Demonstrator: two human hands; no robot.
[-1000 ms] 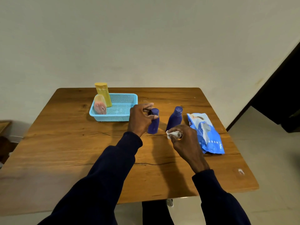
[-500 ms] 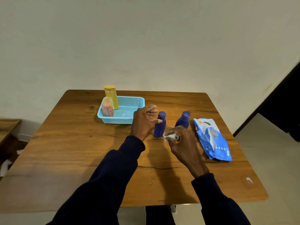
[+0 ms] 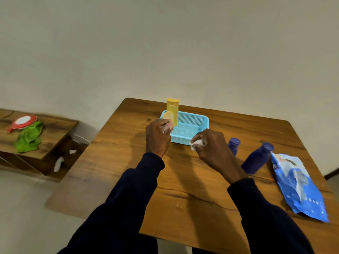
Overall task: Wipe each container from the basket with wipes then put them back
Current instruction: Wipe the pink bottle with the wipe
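A light blue basket (image 3: 197,120) stands at the table's far side. In its left corner are a tall yellow bottle (image 3: 172,108) and a small pink translucent container (image 3: 168,116). My left hand (image 3: 158,137) is closed around the pink container's lower part, at the basket's left end. My right hand (image 3: 211,147) is in front of the basket and grips a crumpled white wipe (image 3: 197,143). To its right, two dark blue bottles (image 3: 233,145) (image 3: 256,161) stand on the table, untouched. The near one is partly hidden by my right hand.
A blue wipes pack (image 3: 300,189) lies near the wooden table's (image 3: 192,195) right edge. Left of the table, a low wooden shelf (image 3: 53,132) holds a green cloth (image 3: 29,137) and a red and white item (image 3: 23,121). White scraps lie under it.
My left hand let go of the blue bottle and moved left to the pink container in the basket. My right hand followed with the wipe. The view swung left.
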